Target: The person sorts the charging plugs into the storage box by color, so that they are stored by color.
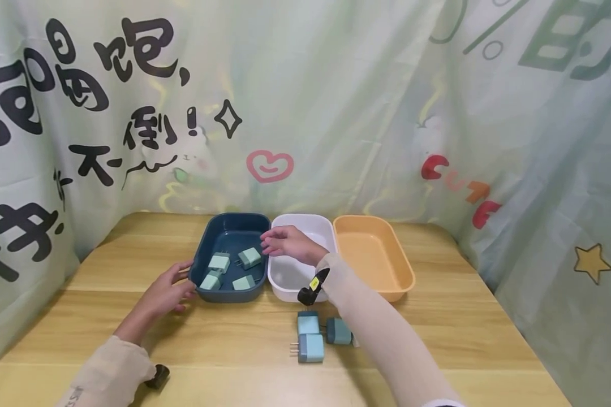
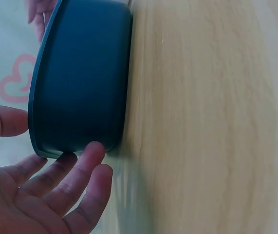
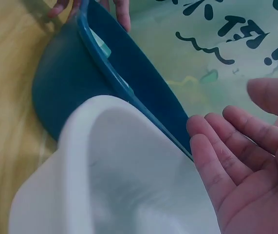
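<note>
A dark blue bin holds several pale green plug-in chargers, their metal prongs showing on some. My left hand is at its left side; in the left wrist view the thumb reaches the rim and the other fingertips are right at the wall, extended and spread. Over the white bin, my right hand has its fingers loosely extended toward the blue bin's right rim. The right wrist view shows the right fingertips close to that rim, nothing in the palm.
An orange bin stands right of the white one, the three in a row. In front lie several blue chargers, one partly behind the right sleeve. A printed curtain hangs behind the wooden table.
</note>
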The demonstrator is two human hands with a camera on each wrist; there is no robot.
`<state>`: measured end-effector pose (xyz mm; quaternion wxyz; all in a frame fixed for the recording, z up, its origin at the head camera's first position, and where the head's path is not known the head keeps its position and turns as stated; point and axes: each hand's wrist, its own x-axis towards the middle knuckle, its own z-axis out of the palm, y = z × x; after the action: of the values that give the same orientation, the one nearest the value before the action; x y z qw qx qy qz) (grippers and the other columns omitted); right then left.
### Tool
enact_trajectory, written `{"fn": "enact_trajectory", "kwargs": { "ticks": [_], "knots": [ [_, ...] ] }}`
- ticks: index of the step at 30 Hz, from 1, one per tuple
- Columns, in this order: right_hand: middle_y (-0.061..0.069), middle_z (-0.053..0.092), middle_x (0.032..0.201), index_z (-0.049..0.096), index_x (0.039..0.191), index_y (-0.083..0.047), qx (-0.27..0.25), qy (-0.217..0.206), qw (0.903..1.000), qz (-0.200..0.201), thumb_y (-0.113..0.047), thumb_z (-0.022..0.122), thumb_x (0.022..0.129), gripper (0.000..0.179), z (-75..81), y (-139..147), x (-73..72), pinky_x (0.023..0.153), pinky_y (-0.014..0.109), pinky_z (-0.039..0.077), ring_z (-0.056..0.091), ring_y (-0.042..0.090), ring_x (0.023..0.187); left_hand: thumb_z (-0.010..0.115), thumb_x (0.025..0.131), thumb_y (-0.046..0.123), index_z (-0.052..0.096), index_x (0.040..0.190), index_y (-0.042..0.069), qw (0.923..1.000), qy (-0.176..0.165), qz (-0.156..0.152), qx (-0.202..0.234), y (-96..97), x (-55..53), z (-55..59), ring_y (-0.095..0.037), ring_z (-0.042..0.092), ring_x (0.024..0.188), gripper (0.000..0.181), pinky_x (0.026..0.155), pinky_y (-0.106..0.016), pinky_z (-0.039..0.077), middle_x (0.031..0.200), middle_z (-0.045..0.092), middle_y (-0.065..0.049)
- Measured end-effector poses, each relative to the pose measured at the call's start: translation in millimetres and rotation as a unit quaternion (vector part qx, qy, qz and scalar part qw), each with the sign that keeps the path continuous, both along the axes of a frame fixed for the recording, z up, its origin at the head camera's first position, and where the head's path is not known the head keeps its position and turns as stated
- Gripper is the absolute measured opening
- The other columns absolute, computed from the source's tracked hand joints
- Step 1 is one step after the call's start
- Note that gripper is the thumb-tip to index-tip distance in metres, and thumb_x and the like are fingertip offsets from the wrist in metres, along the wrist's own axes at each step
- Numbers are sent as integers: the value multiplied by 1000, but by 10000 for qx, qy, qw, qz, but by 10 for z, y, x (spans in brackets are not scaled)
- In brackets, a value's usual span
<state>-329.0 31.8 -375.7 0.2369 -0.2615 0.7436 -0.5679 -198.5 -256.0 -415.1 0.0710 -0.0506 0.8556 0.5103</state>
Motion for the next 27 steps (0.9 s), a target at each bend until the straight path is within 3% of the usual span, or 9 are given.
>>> {"fn": "enact_trajectory", "kwargs": {
  "ticks": [9, 15, 21, 27],
  "knots": [
    [30, 59, 121, 49, 128, 15, -197, -17, 9997, 120, -10, 43, 103, 36, 52, 270, 216, 92, 39, 49, 64, 31, 104, 51, 95, 17, 19, 153, 3, 9999, -52, -91, -33, 13, 15, -8, -33, 60, 102, 67, 70, -38, 54, 147, 32, -33],
    [26, 62, 117, 52, 126, 13, -183, 117, 9996, 183, -12, 46, 102, 35, 79, 432, 399, 91, 39, 50, 65, 30, 101, 51, 96, 17, 19, 153, 2, 9999, -38, -112, 0, 25, 30, -16, -33, 61, 101, 67, 69, -39, 54, 146, 32, -34],
    [33, 58, 119, 52, 125, 14, -200, 335, 9988, 291, -13, 47, 102, 36, 41, 627, 525, 91, 40, 50, 65, 32, 102, 50, 96, 17, 19, 153, 4, 9999, -73, -41, -58, 14, 28, -14, -33, 61, 101, 67, 70, -38, 54, 147, 32, -33],
    [30, 60, 116, 52, 124, 14, -297, 483, 9983, 162, -12, 48, 101, 34, -25, 846, 629, 91, 41, 50, 64, 34, 100, 50, 96, 17, 18, 153, 4, 10000, -77, -37, -17, 13, 7, 13, -34, 60, 103, 67, 71, -38, 54, 147, 31, -33]
  ]
}}
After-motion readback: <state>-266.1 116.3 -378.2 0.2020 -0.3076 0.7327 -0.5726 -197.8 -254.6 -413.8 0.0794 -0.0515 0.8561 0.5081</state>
